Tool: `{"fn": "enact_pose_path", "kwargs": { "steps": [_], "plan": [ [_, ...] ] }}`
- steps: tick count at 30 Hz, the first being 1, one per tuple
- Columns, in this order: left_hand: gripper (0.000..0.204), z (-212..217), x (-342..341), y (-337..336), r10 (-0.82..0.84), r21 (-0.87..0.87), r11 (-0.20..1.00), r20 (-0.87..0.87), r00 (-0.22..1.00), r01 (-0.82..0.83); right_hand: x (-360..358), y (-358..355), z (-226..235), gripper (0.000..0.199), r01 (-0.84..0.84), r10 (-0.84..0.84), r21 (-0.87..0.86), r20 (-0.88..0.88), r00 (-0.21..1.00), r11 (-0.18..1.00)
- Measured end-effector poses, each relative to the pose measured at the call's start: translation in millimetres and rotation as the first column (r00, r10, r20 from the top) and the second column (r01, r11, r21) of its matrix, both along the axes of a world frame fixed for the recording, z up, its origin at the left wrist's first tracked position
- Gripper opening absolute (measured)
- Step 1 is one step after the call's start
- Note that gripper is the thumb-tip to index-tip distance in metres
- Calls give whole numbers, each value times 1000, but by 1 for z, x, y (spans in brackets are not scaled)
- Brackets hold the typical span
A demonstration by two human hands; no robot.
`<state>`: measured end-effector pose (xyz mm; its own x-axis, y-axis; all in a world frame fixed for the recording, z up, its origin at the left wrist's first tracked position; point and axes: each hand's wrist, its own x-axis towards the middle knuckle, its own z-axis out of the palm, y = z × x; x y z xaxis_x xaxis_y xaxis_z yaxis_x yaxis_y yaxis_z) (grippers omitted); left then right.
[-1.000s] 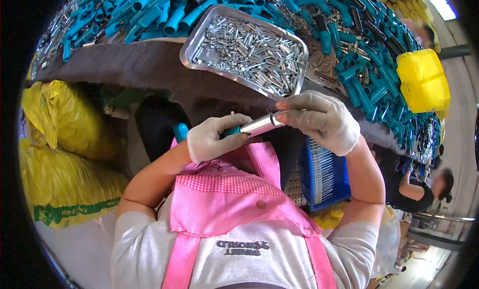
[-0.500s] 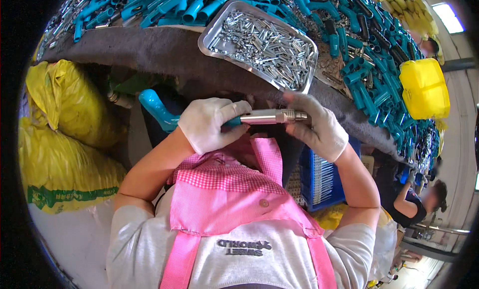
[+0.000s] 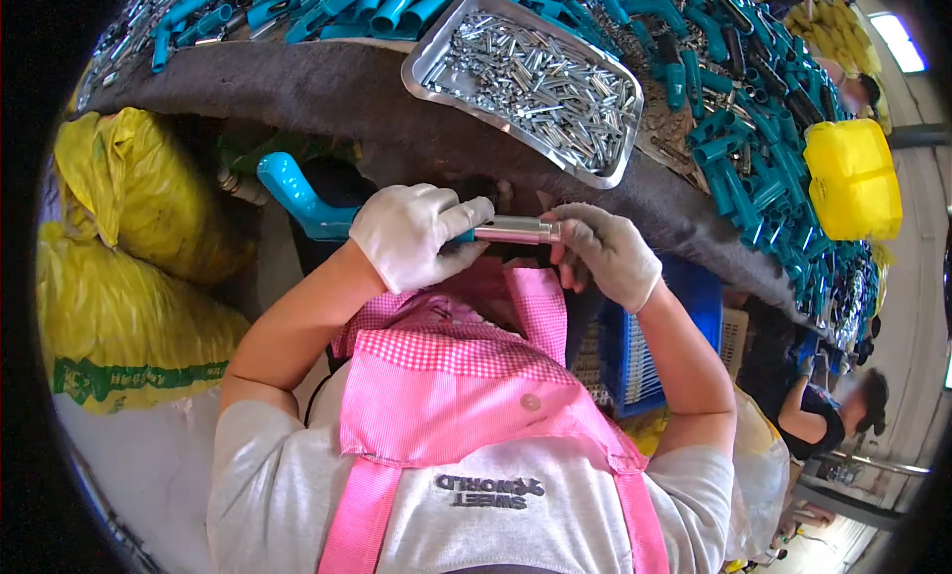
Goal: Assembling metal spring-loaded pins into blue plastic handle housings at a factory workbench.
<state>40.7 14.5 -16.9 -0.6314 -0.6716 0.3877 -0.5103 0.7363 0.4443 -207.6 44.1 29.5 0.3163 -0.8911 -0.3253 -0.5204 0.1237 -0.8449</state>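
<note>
A curved teal tool handle [image 3: 300, 203] with a shiny metal barrel [image 3: 516, 230] lies crosswise before my chest, its bent end to the left. My left hand [image 3: 409, 239], in a whitish glove, is wrapped round it where the teal part meets the metal. At the barrel's right end my gloved right hand [image 3: 607, 255] closes its thumb and fingers on the tip. The fingers cover that tip, so any small piece there is hidden. Beyond my hands, a metal tray [image 3: 421, 86] full of small silver pins rests at the bench's near edge.
Heaps of teal handles [image 3: 739, 168] and metal parts cover the dark bench [image 3: 228, 88]. Yellow sacks [image 3: 139, 306] stand at left. A blue crate [image 3: 699, 306] is under my right arm. A yellow container [image 3: 853, 180] sits at right; a person [image 3: 823, 410] works farther along.
My right hand has moved left and its fingers have closed in over the barrel's end, which showed before. The handle has shifted slightly left, still in my left hand.
</note>
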Motion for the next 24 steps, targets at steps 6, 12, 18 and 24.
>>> {"fn": "enact_pose_path", "kwargs": {
  "steps": [6,12,18,24],
  "plan": [
    [36,-4,5,-2,-50,31,998,-49,998,52,9,5,8,28,67,-67,34,8,998,997],
    [37,-5,9,-3,-53,45,998,-32,998,55,19,7,-21,31,75,-41,-618,69,997,783],
    [36,-6,10,-2,-43,-82,995,50,998,47,-1,8,-20,33,49,-70,147,138,988,988],
    [34,-9,11,-2,18,-104,995,127,992,-5,3,4,-32,35,101,-155,213,251,956,972]
  ]
}}
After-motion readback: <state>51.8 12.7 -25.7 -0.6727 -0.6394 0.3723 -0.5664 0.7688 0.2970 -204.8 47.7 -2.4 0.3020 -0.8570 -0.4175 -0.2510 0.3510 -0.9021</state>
